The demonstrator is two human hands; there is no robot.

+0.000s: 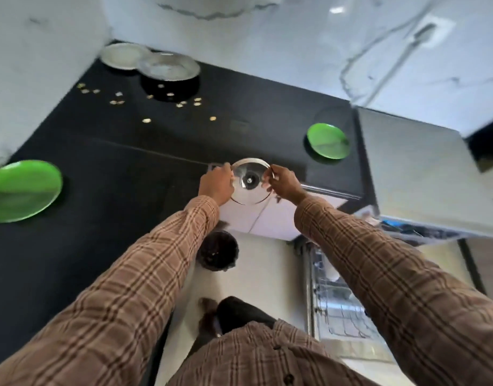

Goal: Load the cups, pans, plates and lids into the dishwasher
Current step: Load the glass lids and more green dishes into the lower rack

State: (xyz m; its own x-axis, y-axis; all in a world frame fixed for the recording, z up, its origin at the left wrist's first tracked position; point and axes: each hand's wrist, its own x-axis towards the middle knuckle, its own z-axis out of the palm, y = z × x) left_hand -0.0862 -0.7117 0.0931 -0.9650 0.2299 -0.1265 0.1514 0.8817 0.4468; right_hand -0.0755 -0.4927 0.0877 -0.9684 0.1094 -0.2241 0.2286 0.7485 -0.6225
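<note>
Glass lid (250,181) between both grips, left hand (215,185) and right hand (285,184) clasping opposite rims.

A black countertop (122,168) with a glossy surface fills the left and the middle of the view, and small pale crumbs (146,120) lie scattered on its far part. Behind it stands a white wall (281,51) of marble look with grey veins (a bright reflection of light sits near its top). At the right a pale grey surface (412,168) adjoins the counter. Below, the floor (267,274) is light, and a dark round bin (218,253) stands on it.
</note>
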